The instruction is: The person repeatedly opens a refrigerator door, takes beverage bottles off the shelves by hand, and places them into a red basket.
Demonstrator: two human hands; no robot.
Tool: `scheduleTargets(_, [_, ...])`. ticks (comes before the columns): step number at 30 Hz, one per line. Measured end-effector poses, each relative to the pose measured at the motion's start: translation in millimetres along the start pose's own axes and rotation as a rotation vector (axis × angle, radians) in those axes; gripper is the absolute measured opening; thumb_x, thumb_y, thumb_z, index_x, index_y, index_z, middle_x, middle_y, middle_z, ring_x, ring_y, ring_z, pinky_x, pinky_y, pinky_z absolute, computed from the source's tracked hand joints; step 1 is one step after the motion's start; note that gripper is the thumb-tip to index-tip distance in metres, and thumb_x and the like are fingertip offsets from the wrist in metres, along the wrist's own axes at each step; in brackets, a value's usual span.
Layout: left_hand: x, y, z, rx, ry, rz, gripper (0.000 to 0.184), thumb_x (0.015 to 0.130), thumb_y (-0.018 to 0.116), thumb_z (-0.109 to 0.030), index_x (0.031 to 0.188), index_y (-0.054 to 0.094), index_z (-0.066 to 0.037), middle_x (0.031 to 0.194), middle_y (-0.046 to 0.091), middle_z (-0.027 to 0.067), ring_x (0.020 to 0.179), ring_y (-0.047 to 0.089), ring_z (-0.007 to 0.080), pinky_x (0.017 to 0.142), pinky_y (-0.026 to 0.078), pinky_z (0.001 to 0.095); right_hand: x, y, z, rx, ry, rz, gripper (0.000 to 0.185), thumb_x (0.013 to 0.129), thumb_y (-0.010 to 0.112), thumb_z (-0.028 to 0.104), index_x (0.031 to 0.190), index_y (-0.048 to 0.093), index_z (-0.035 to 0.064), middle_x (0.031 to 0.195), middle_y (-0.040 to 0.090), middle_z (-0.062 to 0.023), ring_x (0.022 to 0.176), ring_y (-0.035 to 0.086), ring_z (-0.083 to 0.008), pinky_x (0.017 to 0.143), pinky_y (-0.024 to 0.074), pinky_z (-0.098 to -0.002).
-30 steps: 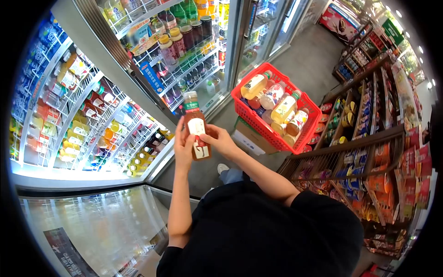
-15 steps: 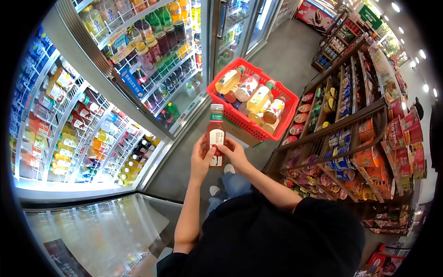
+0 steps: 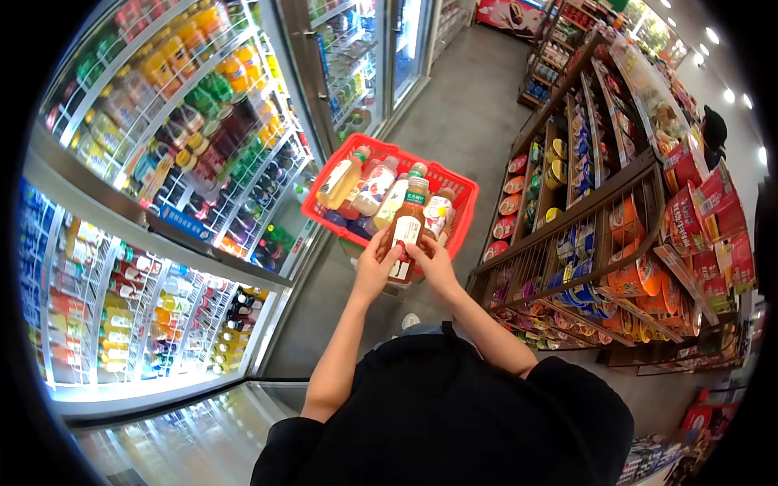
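In the head view, the left hand (image 3: 375, 264) and right hand (image 3: 435, 264) hold a brown bottle (image 3: 407, 232) together, by the red basket's (image 3: 464, 209) near side. A gentle squeeze from both sides, cap (image 3: 418, 183) up, should work best.

The person's left hand (image 3: 375, 266) and right hand (image 3: 435, 263) are holding a brown bottle (image 3: 408, 231), which is partly hiding a red basket (image 3: 465, 200) of drinks (image 3: 341, 180). A lit fridge (image 3: 162, 390) is standing to the left; a food shelf (image 3: 579, 212) is standing opposite.
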State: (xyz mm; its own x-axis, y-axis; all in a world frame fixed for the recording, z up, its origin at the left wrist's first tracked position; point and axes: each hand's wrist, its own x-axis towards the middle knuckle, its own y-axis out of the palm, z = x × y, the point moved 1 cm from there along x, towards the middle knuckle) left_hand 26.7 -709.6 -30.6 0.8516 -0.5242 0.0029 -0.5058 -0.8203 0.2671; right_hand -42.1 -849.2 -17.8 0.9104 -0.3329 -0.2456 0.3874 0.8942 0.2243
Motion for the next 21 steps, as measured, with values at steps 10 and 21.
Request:
scheduleTargets(10, [65.6,44.9,37.1,0.051,-0.13,-0.005,0.045,0.098,0.063,-0.014,0.136,0.046,0.003,0.119,0.065,0.0148,0.101,0.064,0.0135,0.089,0.051,0.0282,54.2,-72.0,-2.1,-0.154,0.055,-0.054,0.045,0.095,0.065,0.034,0.125,0.062,-0.0002,0.102,0.072,-0.0094,0.09,0.067,-0.0134,0.082,0.0516,-0.0283])
scheduleTargets(21, [97.4,20.3,35.7,0.479,0.003,0.144,0.059,0.092,0.068,-0.028,0.137,0.049,0.004,0.12,0.056,0.0224,0.107,0.062,0.0299,0.092,0.051,0.0375,68.1,-55.7,1.2,-0.319,0.095,-0.24,0.051,0.093,0.068,0.034,0.123,0.06,-0.0061,0.105,0.068,-0.0101,0.095,0.065,-0.014,0.083,0.0526,-0.0285])
